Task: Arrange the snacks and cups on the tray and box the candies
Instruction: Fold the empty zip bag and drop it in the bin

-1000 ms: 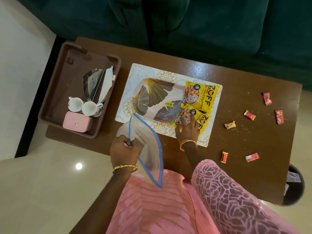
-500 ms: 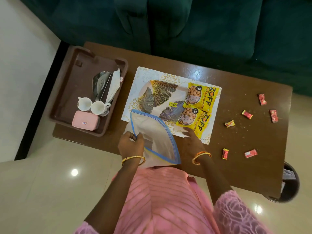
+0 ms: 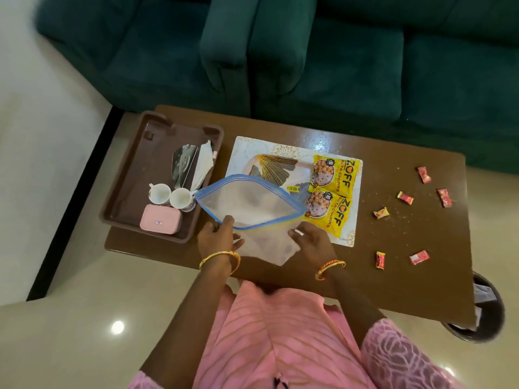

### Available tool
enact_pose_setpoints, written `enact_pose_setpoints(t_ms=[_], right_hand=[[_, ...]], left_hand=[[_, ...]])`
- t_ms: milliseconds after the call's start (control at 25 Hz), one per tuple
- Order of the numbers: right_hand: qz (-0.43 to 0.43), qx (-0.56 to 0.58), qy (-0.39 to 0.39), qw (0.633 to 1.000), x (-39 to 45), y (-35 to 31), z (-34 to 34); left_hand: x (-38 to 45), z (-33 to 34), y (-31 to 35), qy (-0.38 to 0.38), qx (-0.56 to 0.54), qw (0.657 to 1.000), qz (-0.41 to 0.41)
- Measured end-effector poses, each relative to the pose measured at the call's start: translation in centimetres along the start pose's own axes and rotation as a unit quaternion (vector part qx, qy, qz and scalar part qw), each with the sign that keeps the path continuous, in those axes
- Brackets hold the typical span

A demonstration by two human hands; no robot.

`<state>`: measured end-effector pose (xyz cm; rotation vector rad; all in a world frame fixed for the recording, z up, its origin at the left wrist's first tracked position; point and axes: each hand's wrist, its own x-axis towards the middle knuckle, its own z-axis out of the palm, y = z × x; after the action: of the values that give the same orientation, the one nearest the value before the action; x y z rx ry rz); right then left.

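Head view: two snack packets (image 3: 331, 189) lie on the patterned tray (image 3: 252, 164) just beyond the right grip; cups (image 3: 171, 195) and pink box (image 3: 161, 219) sit left, candies (image 3: 404, 197) scattered right, unboxed. Left hand (image 3: 214, 240) and right hand (image 3: 314, 241), palms down, each pinch the open plastic bag (image 3: 250, 203).

The clear zip bag (image 3: 250, 203) covers the near left part of the leaf-patterned tray (image 3: 276, 167), so that part cannot be read. Behind the bag, the left hand (image 3: 214, 240) hides its fingertips in the plastic. Left of the bag, a shiny folded item (image 3: 184, 167) is too blurred to name. The bin (image 3: 483, 310), right of the bag, is mostly hidden under the table (image 3: 393, 153).
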<state>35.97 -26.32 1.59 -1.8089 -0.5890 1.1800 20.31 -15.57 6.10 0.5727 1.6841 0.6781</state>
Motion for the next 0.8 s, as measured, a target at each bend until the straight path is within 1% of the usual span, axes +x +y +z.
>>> enact_pose_setpoints(t_ms=[80, 120, 160, 200, 280, 320, 400, 480, 520, 560, 600, 640, 680, 720, 800], right_hand=[[-0.014, 0.048, 0.048, 0.998, 0.8, -1.8, 0.2], [-0.026, 0.073, 0.064, 0.995, 1.1, -2.8, 0.2], [-0.042, 0.096, 0.079, 0.991, 1.4, -3.9, 0.2], [-0.058, 0.111, 0.094, 0.988, 1.6, -5.0, 0.2], [-0.092, 0.123, 0.127, 0.980, 1.8, -7.1, 0.0], [-0.108, 0.124, 0.142, 0.976, 1.8, -8.1, 0.0], [-0.133, 0.127, 0.163, 0.969, 1.9, -9.6, -0.2], [-0.136, 0.117, 0.176, 0.968, 1.9, -10.2, 0.0], [-0.130, 0.109, 0.187, 0.968, 1.9, -10.4, 0.2], [-0.127, 0.094, 0.208, 0.965, 2.0, -10.3, 0.4], [-0.126, 0.069, 0.239, 0.960, 2.0, -10.1, 0.7], [-0.127, 0.037, 0.273, 0.953, 2.0, -9.8, 0.9], [-0.127, 0.003, 0.306, 0.944, 1.9, -9.5, 1.0], [-0.127, -0.025, 0.333, 0.934, 1.8, -9.1, 1.1], [-0.122, -0.042, 0.365, 0.922, 1.9, -8.5, 1.0]], left_hand=[[0.6, -1.0, 1.2, -0.045, -0.056, 0.997, 0.002], [1.2, -1.7, 1.5, -0.065, -0.065, 0.996, 0.011], [1.8, -2.5, 1.6, -0.076, -0.046, 0.996, 0.025], [2.5, -3.3, 1.7, -0.087, 0.000, 0.995, 0.045], [3.7, -4.4, 1.6, -0.127, 0.104, 0.983, 0.082], [4.3, -4.5, 1.7, -0.162, 0.136, 0.973, 0.092], [5.2, -3.6, 2.6, -0.267, 0.144, 0.949, 0.091], [5.3, -2.4, 4.1, -0.369, 0.118, 0.921, 0.039], [5.4, -1.9, 4.6, -0.387, 0.112, 0.915, 0.012], [5.5, -1.4, 4.7, -0.380, 0.115, 0.918, 0.006], [5.3, -1.0, 4.7, -0.332, 0.126, 0.934, 0.038], [5.4, -0.6, 4.5, -0.263, 0.132, 0.952, 0.084], [5.5, -0.7, 4.4, -0.203, 0.127, 0.962, 0.130], [5.6, -0.8, 4.0, -0.164, 0.112, 0.966, 0.165], [6.2, -1.5, 3.9, -0.133, 0.073, 0.971, 0.184]])
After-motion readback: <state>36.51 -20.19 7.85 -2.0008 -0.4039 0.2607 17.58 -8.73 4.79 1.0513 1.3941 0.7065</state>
